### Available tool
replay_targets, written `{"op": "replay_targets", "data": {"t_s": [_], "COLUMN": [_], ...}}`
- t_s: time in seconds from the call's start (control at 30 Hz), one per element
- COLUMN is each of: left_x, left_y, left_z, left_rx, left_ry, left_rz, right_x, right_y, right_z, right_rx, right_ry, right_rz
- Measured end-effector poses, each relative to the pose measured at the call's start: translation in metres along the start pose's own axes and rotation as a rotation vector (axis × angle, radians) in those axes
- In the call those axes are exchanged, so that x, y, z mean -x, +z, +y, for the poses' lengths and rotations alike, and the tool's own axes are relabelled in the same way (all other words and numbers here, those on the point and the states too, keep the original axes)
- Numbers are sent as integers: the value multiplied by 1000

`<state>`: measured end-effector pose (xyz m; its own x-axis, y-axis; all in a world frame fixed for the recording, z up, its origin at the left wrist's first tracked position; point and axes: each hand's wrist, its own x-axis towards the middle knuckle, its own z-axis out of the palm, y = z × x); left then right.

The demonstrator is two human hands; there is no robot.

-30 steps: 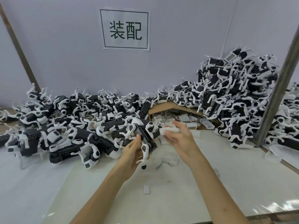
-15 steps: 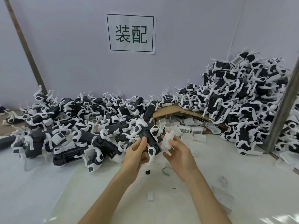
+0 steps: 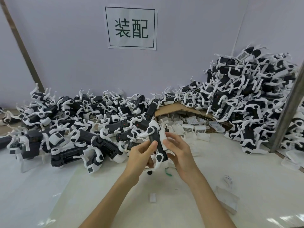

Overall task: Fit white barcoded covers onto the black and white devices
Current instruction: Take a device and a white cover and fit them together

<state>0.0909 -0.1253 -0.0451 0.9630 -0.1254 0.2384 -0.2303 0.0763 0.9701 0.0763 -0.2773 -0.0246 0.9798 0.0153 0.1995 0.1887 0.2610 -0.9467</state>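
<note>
Left hand [image 3: 141,155] grips the device [image 3: 157,142], right hand [image 3: 178,150] pinching the cover [image 3: 163,137] against it; next up, probably snap it flush.

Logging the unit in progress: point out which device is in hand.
The device gripped by the left hand, above the table; the right hand holds a white cover against it. Others lie piled.

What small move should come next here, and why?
Probably press the cover home with the right hand: it lies against the side of the device, which the left hand holds, but does not look seated yet.
</note>
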Motion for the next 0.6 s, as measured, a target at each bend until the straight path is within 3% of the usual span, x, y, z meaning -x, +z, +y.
{"op": "replay_targets", "data": {"t_s": [0.27, 0.47, 0.6], "left_x": [-1, -2, -1], "left_y": [-6, -8, -8], "left_z": [0, 4, 4], "left_rx": [30, 72, 54], "left_ry": [-30, -102, -176], "left_rz": [80, 109, 38], "right_x": [0, -1, -2], "right_y": [0, -4, -6], "right_z": [2, 4, 6], "right_rx": [265, 295, 254], "right_ry": [-90, -281, -333], "right_rz": [-51, 114, 74]}}
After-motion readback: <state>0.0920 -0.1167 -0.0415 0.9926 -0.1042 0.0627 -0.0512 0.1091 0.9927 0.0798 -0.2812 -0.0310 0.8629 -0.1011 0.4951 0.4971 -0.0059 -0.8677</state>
